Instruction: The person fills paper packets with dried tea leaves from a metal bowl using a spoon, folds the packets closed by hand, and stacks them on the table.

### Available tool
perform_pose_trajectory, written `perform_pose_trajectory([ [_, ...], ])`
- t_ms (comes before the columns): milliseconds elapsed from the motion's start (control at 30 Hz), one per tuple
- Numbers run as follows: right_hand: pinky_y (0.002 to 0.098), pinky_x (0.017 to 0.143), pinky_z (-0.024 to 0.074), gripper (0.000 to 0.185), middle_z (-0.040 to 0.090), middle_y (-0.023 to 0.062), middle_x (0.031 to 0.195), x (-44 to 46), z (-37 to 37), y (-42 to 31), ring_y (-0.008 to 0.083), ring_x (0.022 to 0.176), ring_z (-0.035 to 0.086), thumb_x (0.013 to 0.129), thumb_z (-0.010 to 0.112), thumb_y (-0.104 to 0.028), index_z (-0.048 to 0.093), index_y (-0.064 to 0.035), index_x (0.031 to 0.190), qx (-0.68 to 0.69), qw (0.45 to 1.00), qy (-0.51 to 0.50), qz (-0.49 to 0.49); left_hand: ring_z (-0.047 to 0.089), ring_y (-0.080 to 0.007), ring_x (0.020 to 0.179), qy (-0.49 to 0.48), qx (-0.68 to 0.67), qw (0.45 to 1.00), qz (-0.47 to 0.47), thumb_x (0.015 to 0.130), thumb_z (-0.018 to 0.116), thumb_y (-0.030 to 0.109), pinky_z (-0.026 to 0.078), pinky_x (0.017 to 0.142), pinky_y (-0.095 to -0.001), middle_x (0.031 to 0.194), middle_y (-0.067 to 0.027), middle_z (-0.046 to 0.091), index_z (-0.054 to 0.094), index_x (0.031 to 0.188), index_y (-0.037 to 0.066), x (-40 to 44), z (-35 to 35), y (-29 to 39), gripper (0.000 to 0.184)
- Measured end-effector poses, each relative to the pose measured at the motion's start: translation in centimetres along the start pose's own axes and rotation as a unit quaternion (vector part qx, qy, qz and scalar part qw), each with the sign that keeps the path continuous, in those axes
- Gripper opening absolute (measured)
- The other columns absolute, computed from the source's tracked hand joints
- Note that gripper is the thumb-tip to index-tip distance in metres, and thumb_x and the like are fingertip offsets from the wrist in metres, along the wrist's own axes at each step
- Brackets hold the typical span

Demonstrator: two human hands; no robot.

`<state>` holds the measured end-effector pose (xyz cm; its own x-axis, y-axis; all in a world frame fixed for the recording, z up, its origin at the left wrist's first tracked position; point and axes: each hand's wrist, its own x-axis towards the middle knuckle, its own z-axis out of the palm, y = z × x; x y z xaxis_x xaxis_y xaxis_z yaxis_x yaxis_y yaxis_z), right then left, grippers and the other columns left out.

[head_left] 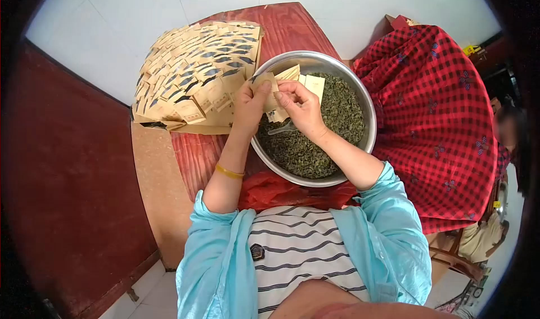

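Your left hand (253,98) and right hand (304,106), fingers nearly closed, pinch one small paper packet (265,84) between them above the metal basin (370,116), presumably so stray dried leaves (315,153) drop back inside (a tidy arrangement).

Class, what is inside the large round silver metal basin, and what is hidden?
Inside the basin are small dark green leafy pieces, rectangular cream paper packets and part of a shiny utensil. The left hand and right hand cover some contents; the pieces hide its bottom.
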<state>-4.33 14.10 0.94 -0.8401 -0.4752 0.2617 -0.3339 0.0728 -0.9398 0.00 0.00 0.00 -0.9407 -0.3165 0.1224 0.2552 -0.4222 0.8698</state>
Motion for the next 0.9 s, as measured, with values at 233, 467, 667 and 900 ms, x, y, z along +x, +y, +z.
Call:
perform_pose_trajectory([
  [233,0.0193,0.071,0.0498,0.017,0.065,0.0019,0.108,0.1,0.2,0.1,0.0033,0.079,0.057,0.092,0.068,-0.01,0.063,0.0009,0.104,0.052,0.998,0.016,-0.024,0.062,-0.0076,0.084,0.015,-0.027,0.999,0.007,0.097,0.06,0.016,0.051,0.073,-0.0236,0.098,-0.0025,0.068,0.063,0.109,0.002,0.0,0.7,0.8,0.019],
  [467,0.0186,0.066,0.0478,0.014,0.064,0.0049,0.117,0.2,0.1,-0.3,0.0018,0.071,0.053,0.091,0.069,-0.009,0.064,0.0004,0.1,0.002,0.999,-0.01,-0.045,0.061,-0.0064,0.081,0.025,-0.032,0.999,-0.002,0.097,0.061,0.015,0.05,0.069,-0.0217,0.095,-0.0018,0.067,0.063,0.106,0.001,0.2,0.5,0.5,0.017],
  [667,0.0225,0.061,0.0484,0.015,0.068,0.0063,0.102,0.4,-0.1,-0.5,0.0059,0.066,0.055,0.087,0.072,-0.013,0.064,-0.0013,0.09,0.001,1.0,-0.009,-0.025,0.06,-0.0062,0.079,0.032,-0.021,0.999,0.006,0.096,0.062,0.016,0.05,0.068,-0.0217,0.094,-0.0019,0.067,0.063,0.105,0.002,0.1,0.2,0.2,0.016],
  [900,0.0305,0.06,0.0487,0.028,0.063,0.0043,0.068,0.8,-1.3,-0.7,0.0135,0.061,0.059,0.084,0.076,-0.028,0.06,-0.0052,0.081,-0.149,0.985,-0.072,0.052,0.061,-0.0068,0.08,0.044,-0.06,0.997,0.005,0.097,0.061,0.015,0.05,0.07,-0.022,0.095,-0.0023,0.067,0.063,0.105,0.002,0.3,-0.3,-0.1,0.016],
])
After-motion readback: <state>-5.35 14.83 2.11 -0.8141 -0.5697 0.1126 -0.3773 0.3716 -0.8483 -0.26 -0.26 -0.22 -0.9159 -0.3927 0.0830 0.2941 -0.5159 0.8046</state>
